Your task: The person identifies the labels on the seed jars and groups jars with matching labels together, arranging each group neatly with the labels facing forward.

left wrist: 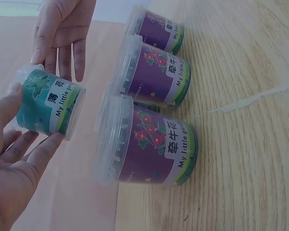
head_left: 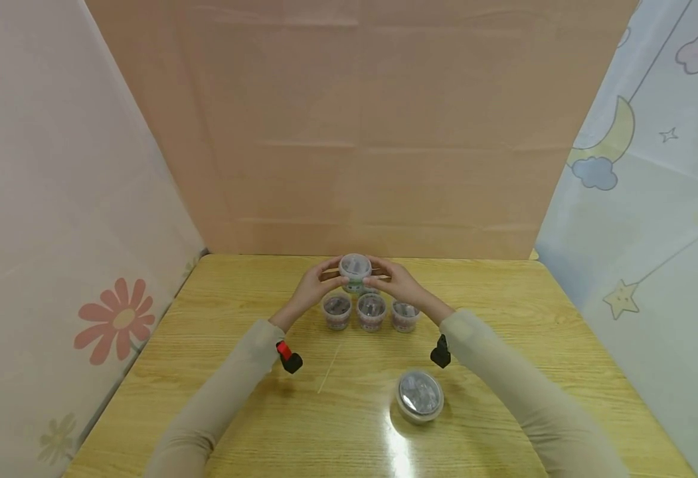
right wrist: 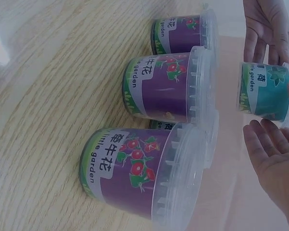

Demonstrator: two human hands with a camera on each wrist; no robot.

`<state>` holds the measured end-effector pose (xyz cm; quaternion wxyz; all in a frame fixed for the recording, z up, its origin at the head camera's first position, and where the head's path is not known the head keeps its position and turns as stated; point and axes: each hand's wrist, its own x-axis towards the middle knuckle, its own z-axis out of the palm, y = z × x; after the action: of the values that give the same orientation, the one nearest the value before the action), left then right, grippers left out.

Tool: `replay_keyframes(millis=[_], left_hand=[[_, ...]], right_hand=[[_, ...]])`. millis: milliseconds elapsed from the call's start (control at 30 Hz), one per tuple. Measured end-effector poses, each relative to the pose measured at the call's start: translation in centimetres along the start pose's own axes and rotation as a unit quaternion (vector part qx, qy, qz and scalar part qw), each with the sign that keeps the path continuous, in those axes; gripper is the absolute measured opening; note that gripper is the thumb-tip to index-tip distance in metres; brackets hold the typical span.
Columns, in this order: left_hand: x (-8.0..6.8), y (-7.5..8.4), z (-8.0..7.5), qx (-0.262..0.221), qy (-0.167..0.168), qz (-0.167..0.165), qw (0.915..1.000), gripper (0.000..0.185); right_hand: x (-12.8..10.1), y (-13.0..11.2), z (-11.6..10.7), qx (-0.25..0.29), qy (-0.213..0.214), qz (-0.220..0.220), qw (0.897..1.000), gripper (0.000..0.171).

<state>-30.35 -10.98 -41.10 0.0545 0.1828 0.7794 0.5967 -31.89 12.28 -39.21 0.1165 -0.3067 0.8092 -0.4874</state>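
Observation:
Both hands hold one small clear-lidded tub with a green label [head_left: 355, 269] between them, just above the far middle of the wooden table [head_left: 504, 318]. My left hand [head_left: 327, 281] pinches it with thumb and fingers, seen close in the left wrist view on the green tub [left wrist: 48, 108]. From the other side my right hand [head_left: 382, 281] grips it; the right wrist view has the same green tub [right wrist: 267, 94] between thumb and fingers [right wrist: 267, 144]. Just nearer me stands a row of three purple-labelled tubs [head_left: 371, 311], upright with lids on.
A further lidded tub [head_left: 420, 396] sits alone on the table near my right forearm. Part of one more tub [right wrist: 160, 125] shows behind the purple row. Fabric walls close in the back and both sides. Black wrist cameras [head_left: 441, 352] hang under each sleeve.

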Motion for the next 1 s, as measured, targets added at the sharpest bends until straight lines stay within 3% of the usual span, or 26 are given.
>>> replay_keyframes(millis=[267,467,767,1000], left_hand=[[0.4,-0.2,-0.2,0.023,0.003,0.006,0.9997,0.058],[0.6,-0.7,-0.5,0.033,-0.001,0.015,0.9993,0.058],[1.9,-4.4,-0.9,0.037,0.018,0.022,0.9989,0.06],[1.9,-5.0,-1.1,0.048,0.027,0.022,0.9982,0.059]], right_hand=[[1.5,3.4,0.6,-0.002,0.025,0.002,1.0,0.062],[2.1,4.4,1.1,-0.022,0.038,-0.008,0.999,0.061],[3.0,5.2,1.6,-0.039,0.046,-0.031,0.998,0.06],[3.3,5.2,1.7,-0.07,0.051,-0.035,0.996,0.061]])
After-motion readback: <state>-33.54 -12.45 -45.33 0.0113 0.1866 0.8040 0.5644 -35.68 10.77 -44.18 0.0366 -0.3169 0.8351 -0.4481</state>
